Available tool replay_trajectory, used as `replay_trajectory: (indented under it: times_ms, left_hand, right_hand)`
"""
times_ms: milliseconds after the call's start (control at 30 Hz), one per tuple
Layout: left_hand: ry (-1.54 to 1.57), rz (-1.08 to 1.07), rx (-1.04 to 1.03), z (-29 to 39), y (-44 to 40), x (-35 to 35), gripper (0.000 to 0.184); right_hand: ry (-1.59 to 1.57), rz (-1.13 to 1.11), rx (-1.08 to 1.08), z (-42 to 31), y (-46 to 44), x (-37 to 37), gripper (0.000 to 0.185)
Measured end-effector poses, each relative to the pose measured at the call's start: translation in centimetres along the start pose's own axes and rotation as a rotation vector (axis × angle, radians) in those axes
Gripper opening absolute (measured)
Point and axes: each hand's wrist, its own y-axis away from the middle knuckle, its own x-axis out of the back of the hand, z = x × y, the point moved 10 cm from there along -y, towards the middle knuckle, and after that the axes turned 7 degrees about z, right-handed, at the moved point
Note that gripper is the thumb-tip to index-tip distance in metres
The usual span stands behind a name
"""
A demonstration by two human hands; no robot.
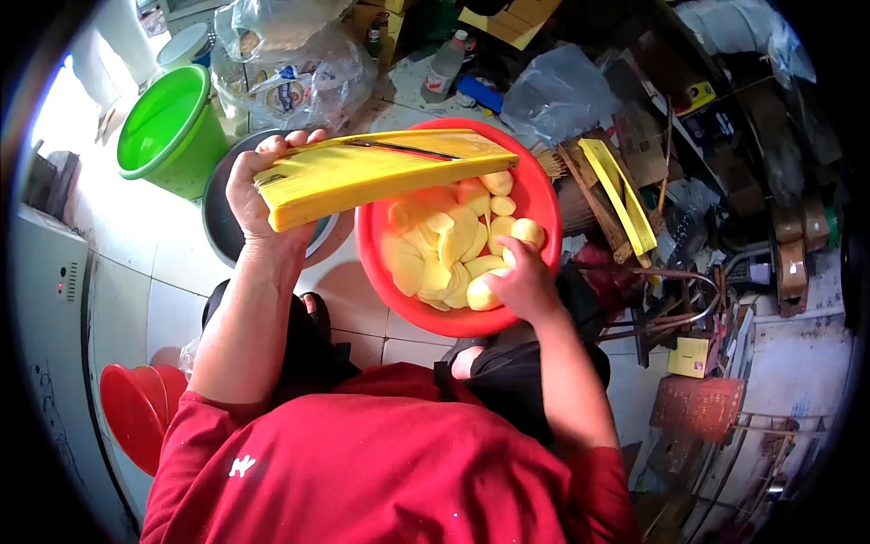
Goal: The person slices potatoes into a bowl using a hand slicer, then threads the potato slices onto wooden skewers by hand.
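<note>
My left hand (pixel 256 181) is closed round one end of a yellow mandoline slicer (pixel 390 168), which it holds tilted over the far rim of a red basin (pixel 373 263). A dark slanted blade crosses the slicer's top. Thin potato slices (pixel 433 258) lie heaped on the left side of the basin, while whole peeled potatoes (pixel 497 182) are on the right. Down inside the basin, my right hand (pixel 524 283) curls over a peeled potato (pixel 482 293) near the right rim. Some of its fingers are hidden.
A grey basin (pixel 220 204) sits left of the red one, beside a green bucket (pixel 166 127). A red bucket (pixel 136 408) is at lower left. Plastic bags (pixel 299 82), a bottle (pixel 444 68), a yellow plastic frame (pixel 619 195) and a metal-framed stool (pixel 698 281) lie around.
</note>
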Motion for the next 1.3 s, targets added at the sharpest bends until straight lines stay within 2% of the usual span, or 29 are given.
replay_trajectory:
  times_ms: [133, 200, 267, 300, 400, 467, 533, 600, 667, 733, 800, 867, 933, 1000, 1067, 1200, 1267, 1300]
  left_hand:
    - [-0.055, -0.013, -0.042, 0.9, -0.2, -0.1, 0.017]
    - [-0.066, -0.005, -0.049, 0.7, 0.2, -1.0, 0.016]
    - [-0.074, 0.105, -0.105, 0.9, 0.5, -1.2, 0.01]
    - [-0.044, 0.142, -0.065, 0.4, 0.9, -1.5, 0.009]
    - [-0.057, 0.095, -0.051, -0.1, 0.8, -1.9, 0.009]
    - [-0.063, 0.079, -0.05, -0.2, 0.7, -1.8, 0.011]
    - [-0.097, 0.057, -0.056, -0.2, 0.6, -1.9, 0.011]
    - [-0.096, 0.051, -0.049, -0.4, 0.6, -1.7, 0.011]
    - [-0.093, 0.046, -0.043, -0.4, 0.7, -1.8, 0.011]
    - [-0.103, 0.028, -0.043, -0.4, 0.8, -2.0, 0.011]
    - [-0.109, 0.015, -0.053, -0.3, 0.7, -2.0, 0.011]
    - [-0.115, 0.002, -0.056, -0.3, 0.7, -2.1, 0.011]
    - [-0.132, 0.001, -0.059, -0.5, 0.8, -2.3, 0.011]
    - [-0.138, -0.019, -0.059, -0.7, 0.7, -2.4, 0.011]
    - [-0.148, -0.035, -0.066, -0.6, 0.7, -2.5, 0.01]
    - [-0.16, -0.045, -0.077, -0.1, 1.0, -2.7, 0.01]
    - [-0.161, -0.05, -0.081, 0.3, 1.3, -2.6, 0.009]
    - [-0.164, -0.039, -0.082, 0.4, 1.4, -2.5, 0.009]
  right_hand:
    - [0.073, -0.033, -0.075, 0.0, -3.2, -5.2, 0.068]
    - [0.028, -0.103, -0.332, 3.3, -3.6, -8.2, 0.069]
    - [0.051, -0.052, -0.299, 2.4, -4.2, -8.7, 0.069]
    - [0.011, -0.083, -0.332, 2.0, -4.4, -9.1, 0.067]
    - [-0.042, -0.073, -0.341, 1.1, -4.9, -10.3, 0.064]
    - [-0.097, 0.033, -0.296, 0.6, -6.1, -10.2, 0.062]
    - [-0.114, 0.036, -0.26, -0.4, -7.4, -10.1, 0.062]
    - [-0.246, 0.129, -0.212, -1.4, -8.3, -9.3, 0.061]
    - [-0.195, 0.181, -0.188, -1.2, -8.6, -8.5, 0.058]
    - [-0.45, 0.123, -0.346, 2.0, -8.5, -9.4, 0.051]
    - [-0.29, 0.114, -0.438, 4.5, -7.3, -7.9, 0.041]
    - [-0.175, 0.135, -0.32, 7.3, -6.7, -7.4, 0.039]
    - [-0.029, 0.074, -0.371, 8.3, -5.7, -6.6, 0.04]
    - [0.02, 0.05, -0.376, 7.9, -5.4, -6.4, 0.039]
    - [0.23, 0.034, -0.256, 5.6, -5.9, -6.3, 0.037]
    - [0.174, -0.002, -0.347, 6.5, -6.8, -7.5, 0.038]
    - [0.097, -0.001, -0.395, 8.0, -7.1, -7.8, 0.028]
    - [0.151, 0.1, -0.265, 6.9, -7.6, -7.1, 0.02]
